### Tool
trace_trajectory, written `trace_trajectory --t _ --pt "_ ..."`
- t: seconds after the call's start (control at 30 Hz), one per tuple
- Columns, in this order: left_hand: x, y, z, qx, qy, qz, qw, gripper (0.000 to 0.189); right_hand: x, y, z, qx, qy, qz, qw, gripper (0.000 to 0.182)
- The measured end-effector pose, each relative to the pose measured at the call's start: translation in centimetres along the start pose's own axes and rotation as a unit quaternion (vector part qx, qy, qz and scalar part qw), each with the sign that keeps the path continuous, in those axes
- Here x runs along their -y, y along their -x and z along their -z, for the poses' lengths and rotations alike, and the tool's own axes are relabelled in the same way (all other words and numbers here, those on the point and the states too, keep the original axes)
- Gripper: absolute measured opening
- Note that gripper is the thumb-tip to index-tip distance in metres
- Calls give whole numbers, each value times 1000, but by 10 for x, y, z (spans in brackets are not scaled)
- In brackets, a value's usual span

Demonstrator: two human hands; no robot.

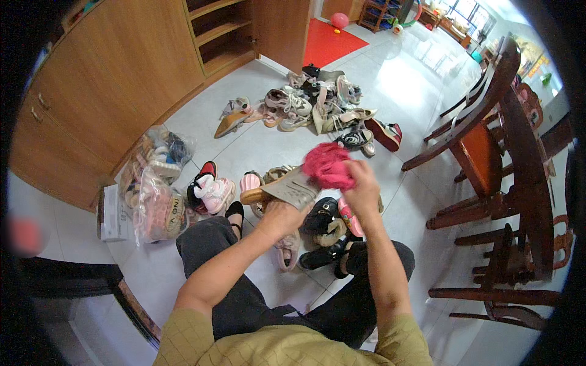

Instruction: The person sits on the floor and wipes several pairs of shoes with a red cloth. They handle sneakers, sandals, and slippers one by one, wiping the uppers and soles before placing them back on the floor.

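Note:
My left hand (284,218) grips a grey slide sandal (293,187) with a tan sole, its toe end pointing left. My right hand (361,185) holds a crumpled red-pink cloth (327,165) against the other end of the sandal. Below my hands, between my feet, stand black fur-lined shoes (320,215), a pink shoe (350,217) and a pale pink shoe (288,251). Left of them sit a white-and-pink shoe (219,194) and a red-and-black sneaker (208,171). My fingertips are partly hidden by the sandal and the cloth.
A large heap of mixed shoes (293,105) lies ahead on the tiles. Clear plastic bags of shoes (160,201) and a white box (112,215) are at left, by a wooden cabinet (114,82). Dark wooden chairs (480,155) stand at right. A red mat (332,43) lies farther off.

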State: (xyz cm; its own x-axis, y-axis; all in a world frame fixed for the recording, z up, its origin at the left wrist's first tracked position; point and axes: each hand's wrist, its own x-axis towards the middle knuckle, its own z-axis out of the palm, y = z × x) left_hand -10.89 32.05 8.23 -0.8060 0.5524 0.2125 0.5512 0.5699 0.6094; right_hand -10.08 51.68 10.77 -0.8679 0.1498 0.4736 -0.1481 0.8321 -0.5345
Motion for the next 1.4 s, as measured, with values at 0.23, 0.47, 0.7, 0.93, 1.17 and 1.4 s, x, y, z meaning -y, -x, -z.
trace_trajectory --t 0.23,0.47,0.7,0.93,1.17,1.4 --pt "11 -17 26 -27 732 217 645 37 10 -6 6 -97 -465 -211 854 32" --pt "25 -22 22 -73 775 242 580 34 50 47 -22 62 -189 63 978 41" --pt "1 -18 29 -40 779 246 575 43 41 25 -14 -87 -141 89 982 40" --pt "-9 -7 7 -42 714 265 647 36 34 18 -14 -51 -118 -7 992 42" --pt "-11 -13 34 -46 747 271 605 45 40 32 -22 -64 -105 36 992 45" --pt "-16 -6 25 5 763 332 555 32 38 7 -11 -84 -579 -200 786 32"
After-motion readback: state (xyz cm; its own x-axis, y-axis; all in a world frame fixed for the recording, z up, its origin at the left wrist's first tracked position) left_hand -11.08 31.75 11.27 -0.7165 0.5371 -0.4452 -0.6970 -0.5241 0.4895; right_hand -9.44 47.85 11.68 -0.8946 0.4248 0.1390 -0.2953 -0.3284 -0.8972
